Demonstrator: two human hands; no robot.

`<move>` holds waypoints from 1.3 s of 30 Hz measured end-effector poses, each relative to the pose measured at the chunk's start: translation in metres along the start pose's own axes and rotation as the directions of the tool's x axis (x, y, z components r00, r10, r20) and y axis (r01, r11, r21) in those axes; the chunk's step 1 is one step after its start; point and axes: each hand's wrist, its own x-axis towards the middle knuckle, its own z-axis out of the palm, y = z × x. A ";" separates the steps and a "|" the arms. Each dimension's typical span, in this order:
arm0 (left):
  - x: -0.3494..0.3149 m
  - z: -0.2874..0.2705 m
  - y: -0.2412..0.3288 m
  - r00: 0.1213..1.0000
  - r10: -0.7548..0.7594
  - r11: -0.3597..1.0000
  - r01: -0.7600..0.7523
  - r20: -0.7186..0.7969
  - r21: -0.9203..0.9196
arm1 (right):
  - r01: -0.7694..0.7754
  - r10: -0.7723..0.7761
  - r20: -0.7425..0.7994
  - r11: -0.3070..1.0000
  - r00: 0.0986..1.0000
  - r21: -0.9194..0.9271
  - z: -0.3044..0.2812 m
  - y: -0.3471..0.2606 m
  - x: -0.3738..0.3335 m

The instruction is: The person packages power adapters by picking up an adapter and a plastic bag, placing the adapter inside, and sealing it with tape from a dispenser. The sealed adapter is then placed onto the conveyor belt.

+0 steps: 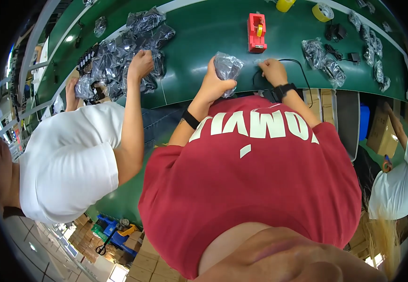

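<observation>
My left hand (214, 83) grips a clear plastic bag (229, 67) with a dark thing inside, near the front edge of the green table; its exact kind is hidden by the crinkled film. To its right, my right hand (273, 72) is closed in a pinch, apart from the bag. Something small and see-through shows at its fingertips, too faint to name. A black cord (302, 70) curves around behind and beside my right hand. Farther back stands a red tape dispenser (257, 34) with a yellow roll in it.
A co-worker in white (72, 160) reaches into a heap of bagged dark items (114, 61) at left. On the right lie more bagged items (313, 52), black power adapters (337, 33) and a tape roll (322, 12). Another person (396, 183) is at far right, near cardboard boxes (382, 129).
</observation>
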 end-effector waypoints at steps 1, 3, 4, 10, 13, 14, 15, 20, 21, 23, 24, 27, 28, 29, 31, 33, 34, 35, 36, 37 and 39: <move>0.001 0.000 0.000 0.999 -0.026 1.000 0.026 -0.020 0.007 | 0.008 -0.006 0.042 0.999 0.999 -0.035 -0.003 -0.007 -0.013; 0.003 0.002 0.000 0.995 0.072 0.979 -0.057 -0.070 0.197 | 0.258 -0.334 0.073 0.833 0.940 0.490 -0.012 -0.026 -0.038; -0.001 0.005 0.002 0.996 0.065 0.977 -0.049 -0.068 0.207 | 0.175 -0.288 0.209 0.883 0.935 0.435 -0.021 -0.035 -0.047; -0.015 0.033 0.022 0.916 0.358 0.746 -0.163 -0.182 0.646 | 0.237 -0.306 0.250 0.933 0.919 0.271 -0.032 -0.081 -0.074; -0.024 0.039 0.031 0.892 0.410 0.705 -0.178 -0.189 0.687 | 0.346 -0.355 0.108 0.934 0.929 0.092 -0.037 -0.077 -0.078; -0.027 0.040 0.032 0.887 0.417 0.696 -0.171 -0.199 0.697 | 0.400 -0.399 0.044 0.916 0.916 -0.009 -0.040 -0.074 -0.078; -0.028 0.041 0.033 0.929 0.325 0.788 -0.163 -0.177 0.593 | 0.420 -0.420 0.052 0.908 0.906 0.008 -0.043 -0.070 -0.077; -0.030 0.049 0.034 0.980 -0.056 0.970 0.098 0.189 -0.221 | 0.259 -0.437 0.378 0.862 0.816 0.436 -0.059 -0.054 -0.066; -0.030 0.050 0.035 0.982 -0.053 0.972 0.093 0.183 -0.218 | 0.300 -0.500 0.366 0.823 0.785 0.482 -0.062 -0.052 -0.067; -0.030 0.051 0.037 0.902 -0.071 0.885 0.254 0.425 -0.390 | 0.387 -0.554 0.354 0.809 0.753 0.442 -0.071 -0.050 -0.069; -0.031 0.051 0.038 0.883 -0.030 0.875 0.250 0.468 -0.415 | 0.341 -0.580 0.293 0.740 0.760 0.580 -0.071 -0.051 -0.071; -0.030 0.050 0.041 0.663 -0.232 0.531 0.700 0.712 -0.478 | 0.498 -0.571 0.100 0.778 0.815 0.382 -0.077 -0.055 -0.078; -0.032 0.054 0.039 0.621 -0.113 0.446 0.729 0.775 -0.519 | 0.500 -0.549 0.033 0.782 0.835 0.372 -0.078 -0.056 -0.080; -0.032 0.058 0.037 0.617 -0.114 0.450 0.731 0.779 -0.513 | 0.481 -0.527 0.037 0.800 0.849 0.358 -0.081 -0.057 -0.081; -0.031 0.065 0.033 0.561 -0.051 0.298 0.798 0.826 -0.524 | 0.487 -0.522 0.056 0.824 0.851 0.290 -0.087 -0.054 -0.082; -0.028 0.070 0.031 0.504 0.031 0.295 0.820 0.863 -0.490 | 0.558 -0.608 0.120 0.777 0.785 0.291 -0.097 -0.050 -0.078; -0.027 0.072 0.030 0.461 0.093 0.264 0.843 0.883 -0.468 | 0.606 -0.657 0.180 0.749 0.732 0.269 -0.102 -0.048 -0.075; -0.026 0.072 0.030 0.425 0.138 0.231 0.864 0.895 -0.446 | 0.628 -0.687 0.171 0.719 0.706 0.298 -0.108 -0.046 -0.072; -0.022 0.072 0.031 0.401 0.149 0.260 0.866 0.904 -0.427 | 0.645 -0.703 0.208 0.709 0.680 0.287 -0.113 -0.044 -0.070; -0.021 0.072 0.032 0.381 0.173 0.264 0.871 0.908 -0.415 | 0.670 -0.724 0.238 0.690 0.647 0.274 -0.117 -0.043 -0.068; -0.015 0.070 0.036 0.473 0.124 0.285 0.825 0.872 -0.488 | 0.708 -0.789 0.207 0.612 0.579 0.353 -0.124 -0.042 -0.068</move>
